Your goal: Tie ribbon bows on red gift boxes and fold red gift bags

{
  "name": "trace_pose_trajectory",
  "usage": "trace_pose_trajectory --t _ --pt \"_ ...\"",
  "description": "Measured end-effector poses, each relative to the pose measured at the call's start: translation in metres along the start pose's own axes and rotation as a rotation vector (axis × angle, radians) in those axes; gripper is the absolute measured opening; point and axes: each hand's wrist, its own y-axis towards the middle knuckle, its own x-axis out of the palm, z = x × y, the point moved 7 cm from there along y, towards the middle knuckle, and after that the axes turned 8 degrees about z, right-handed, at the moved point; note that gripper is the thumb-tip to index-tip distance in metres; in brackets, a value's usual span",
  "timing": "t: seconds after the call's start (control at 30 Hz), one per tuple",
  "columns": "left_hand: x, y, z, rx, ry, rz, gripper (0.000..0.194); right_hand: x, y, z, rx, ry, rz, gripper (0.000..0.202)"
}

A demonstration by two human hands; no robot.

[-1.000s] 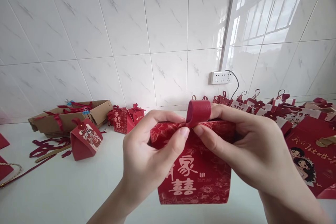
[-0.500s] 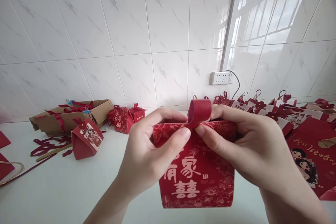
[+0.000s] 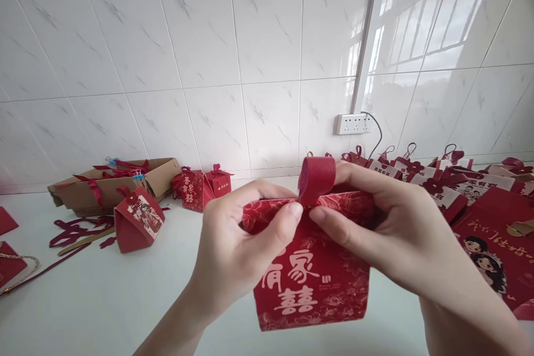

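Two hands are clamped on one red box (image 3: 315, 283), held over the white table (image 3: 125, 300) at the middle of the view, just right of centre. The left hand (image 3: 240, 250) pinches the top edge, its thumb in front, beside the foot of a dark red loop (image 3: 321, 178) that stands up from the box. The right hand (image 3: 387, 228) pinches the same edge on the loop's other side; its index finger reaches behind the loop. The thumb tips are near each other, with a narrow gap between; the fingers behind the box are partly hidden. Pale characters mark the front.

To the left lie a brown carton (image 3: 79, 198) with ribbons, a small tent-shaped box (image 3: 131, 233) and loose strips (image 3: 77, 232). Two red boxes (image 3: 199, 192) sit near the tiled wall (image 3: 200, 39). At right, more boxes (image 3: 431, 186) crowd together, below a socket (image 3: 345, 124) on the wall.
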Motion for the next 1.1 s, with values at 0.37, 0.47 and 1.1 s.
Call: trace_pose_trajectory --t 0.37,0.47,1.1 --pt "0.003 0.000 -0.003 0.001 -0.036 -0.024 0.016 -0.002 0.001 -0.013 -0.085 -0.090 0.032 0.009" --pt "0.003 -0.001 -0.002 -0.001 -0.042 -0.020 0.013 -0.002 0.001 -0.010 -0.046 -0.063 0.012 0.008" --pt "0.017 -0.018 0.021 0.767 0.401 0.246 0.011 0.001 0.002 -0.009 -0.371 -0.327 0.208 0.022"
